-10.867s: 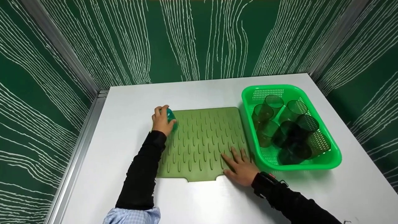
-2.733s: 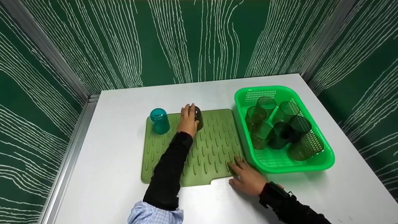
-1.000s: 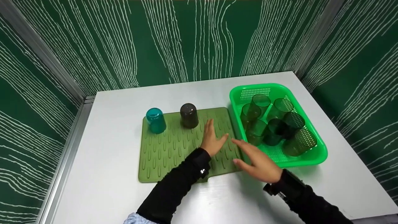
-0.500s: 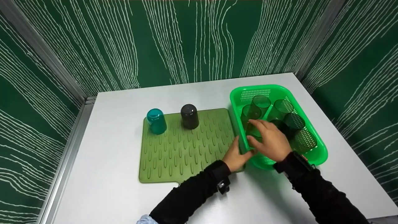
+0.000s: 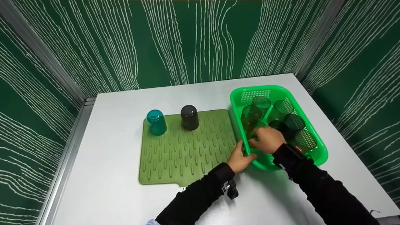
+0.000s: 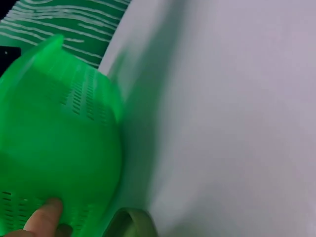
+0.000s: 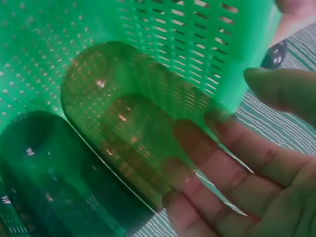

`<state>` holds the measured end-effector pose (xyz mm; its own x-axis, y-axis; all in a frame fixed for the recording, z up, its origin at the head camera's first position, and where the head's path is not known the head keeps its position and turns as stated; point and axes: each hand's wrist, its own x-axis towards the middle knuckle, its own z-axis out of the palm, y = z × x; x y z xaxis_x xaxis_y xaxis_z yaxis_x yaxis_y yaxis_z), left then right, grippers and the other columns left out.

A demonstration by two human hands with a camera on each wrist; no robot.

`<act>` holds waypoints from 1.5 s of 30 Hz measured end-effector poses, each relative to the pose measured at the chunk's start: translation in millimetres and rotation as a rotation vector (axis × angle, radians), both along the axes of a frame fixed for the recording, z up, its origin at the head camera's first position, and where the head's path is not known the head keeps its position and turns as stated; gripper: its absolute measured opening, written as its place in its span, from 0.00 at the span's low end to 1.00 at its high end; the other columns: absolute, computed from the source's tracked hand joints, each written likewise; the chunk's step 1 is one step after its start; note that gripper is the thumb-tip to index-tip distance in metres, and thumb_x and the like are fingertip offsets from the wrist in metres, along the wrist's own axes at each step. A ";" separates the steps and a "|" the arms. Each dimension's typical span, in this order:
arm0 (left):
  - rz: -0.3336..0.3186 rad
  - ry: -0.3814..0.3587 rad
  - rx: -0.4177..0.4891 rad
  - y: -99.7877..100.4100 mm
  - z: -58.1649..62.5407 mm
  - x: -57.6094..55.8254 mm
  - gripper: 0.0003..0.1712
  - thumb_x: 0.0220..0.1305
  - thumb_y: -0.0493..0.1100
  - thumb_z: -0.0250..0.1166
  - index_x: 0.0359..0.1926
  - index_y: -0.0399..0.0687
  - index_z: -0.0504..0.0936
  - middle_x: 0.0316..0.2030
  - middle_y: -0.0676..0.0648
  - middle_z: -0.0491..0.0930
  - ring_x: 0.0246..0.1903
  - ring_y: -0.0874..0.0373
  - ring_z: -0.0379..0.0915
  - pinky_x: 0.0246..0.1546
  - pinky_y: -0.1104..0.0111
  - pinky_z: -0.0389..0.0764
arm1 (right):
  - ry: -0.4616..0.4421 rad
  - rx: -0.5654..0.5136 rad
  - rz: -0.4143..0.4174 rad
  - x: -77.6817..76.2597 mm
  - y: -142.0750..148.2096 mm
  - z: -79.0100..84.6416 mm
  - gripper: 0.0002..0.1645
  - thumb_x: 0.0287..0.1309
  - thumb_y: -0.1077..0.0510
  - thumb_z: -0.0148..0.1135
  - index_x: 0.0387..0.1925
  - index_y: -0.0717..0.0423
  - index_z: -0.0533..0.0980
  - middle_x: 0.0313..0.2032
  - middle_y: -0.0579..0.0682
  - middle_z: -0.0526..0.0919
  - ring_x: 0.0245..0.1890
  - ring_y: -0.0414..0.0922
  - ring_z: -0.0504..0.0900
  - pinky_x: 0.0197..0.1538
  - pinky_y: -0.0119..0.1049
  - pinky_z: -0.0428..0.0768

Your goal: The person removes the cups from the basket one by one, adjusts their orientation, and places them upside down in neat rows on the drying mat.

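In the head view my right hand (image 5: 268, 139) reaches down into the green plastic basket (image 5: 322, 154). Its fingertips overlap a tilted, see-through amber cup (image 7: 113, 94) in the right wrist view, with the thumb apart from the cup. A dark green-tinted cup (image 7: 59, 177) lies alongside. My left hand (image 5: 239, 161) rests against the basket's near-left wall, and a finger (image 6: 45, 217) presses the outside of that wall. On the olive ribbed mat (image 5: 175, 156), a teal cup (image 5: 157, 123) and a dark grey cup (image 5: 190, 118) stand upside down along the far edge.
More tinted cups, such as a clear greenish one (image 5: 281, 109) and a black one (image 5: 293, 123), lean inside the basket. The mat's right edge lies close to the basket. Green walls (image 5: 212, 40) with white wavy lines enclose the white table (image 5: 109, 156).
The grey cup was set upside down on the mat beside the teal one and released. My left hand moved right to the basket; my right hand left the mat and went down among the cups.
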<state>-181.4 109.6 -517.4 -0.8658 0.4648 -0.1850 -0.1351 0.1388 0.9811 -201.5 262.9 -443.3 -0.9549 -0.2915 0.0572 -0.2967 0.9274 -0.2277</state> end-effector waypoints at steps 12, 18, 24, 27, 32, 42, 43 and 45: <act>0.046 -0.010 0.028 1.9 -4.1 3.0 0.45 0.70 0.43 0.59 0.76 0.34 0.43 0.75 0.35 0.49 0.75 0.42 0.48 0.73 0.54 0.59 | -0.125 0.066 0.018 -17.2 -6.2 -3.3 0.10 0.62 0.64 0.57 0.24 0.58 0.76 0.22 0.55 0.78 0.22 0.49 0.75 0.28 0.43 0.73; 0.058 0.004 0.067 5.5 -6.8 4.3 0.44 0.70 0.41 0.60 0.76 0.33 0.45 0.74 0.34 0.52 0.74 0.42 0.50 0.72 0.55 0.61 | -0.126 0.064 -0.006 -15.7 -5.5 -5.1 0.12 0.64 0.64 0.55 0.23 0.58 0.73 0.19 0.55 0.74 0.20 0.50 0.72 0.27 0.42 0.68; 0.078 0.003 0.055 6.7 -8.0 5.3 0.45 0.69 0.42 0.61 0.76 0.33 0.46 0.74 0.34 0.53 0.74 0.42 0.52 0.72 0.55 0.62 | -0.145 0.052 -0.012 -15.7 -3.3 -4.6 0.10 0.65 0.64 0.54 0.26 0.59 0.75 0.20 0.55 0.75 0.20 0.49 0.72 0.27 0.41 0.68; 0.081 -0.006 0.056 5.6 -7.8 5.7 0.45 0.69 0.43 0.61 0.76 0.33 0.45 0.75 0.34 0.52 0.74 0.41 0.51 0.72 0.55 0.62 | -0.146 0.038 -0.008 -14.7 -1.6 -0.9 0.08 0.66 0.64 0.54 0.32 0.63 0.76 0.22 0.55 0.76 0.21 0.50 0.74 0.27 0.42 0.68; 0.084 -0.002 0.055 4.6 -6.3 6.9 0.44 0.70 0.43 0.60 0.76 0.34 0.46 0.75 0.35 0.52 0.74 0.42 0.51 0.72 0.55 0.62 | -0.088 -0.019 -0.014 -9.9 0.5 10.7 0.08 0.69 0.63 0.51 0.36 0.63 0.75 0.22 0.54 0.74 0.20 0.48 0.71 0.28 0.42 0.65; 0.086 0.005 0.030 5.8 -3.9 9.8 0.44 0.71 0.44 0.58 0.76 0.33 0.44 0.75 0.35 0.50 0.75 0.42 0.49 0.73 0.54 0.60 | 0.109 -0.202 -0.009 5.3 4.5 43.1 0.09 0.71 0.62 0.52 0.40 0.64 0.77 0.30 0.57 0.82 0.27 0.51 0.80 0.32 0.45 0.73; 0.084 0.002 0.036 5.5 -4.1 9.9 0.44 0.71 0.44 0.58 0.76 0.33 0.44 0.75 0.35 0.50 0.75 0.41 0.49 0.72 0.54 0.60 | 0.134 -0.223 -0.010 6.4 4.0 45.5 0.09 0.71 0.62 0.52 0.40 0.64 0.77 0.30 0.58 0.83 0.27 0.52 0.80 0.32 0.45 0.73; 0.089 -0.006 0.050 5.7 -4.8 10.1 0.43 0.71 0.44 0.58 0.76 0.35 0.45 0.75 0.36 0.51 0.74 0.41 0.50 0.72 0.55 0.61 | 0.177 -0.269 -0.011 8.6 2.0 48.0 0.10 0.71 0.61 0.53 0.40 0.63 0.78 0.30 0.57 0.83 0.27 0.51 0.80 0.32 0.44 0.73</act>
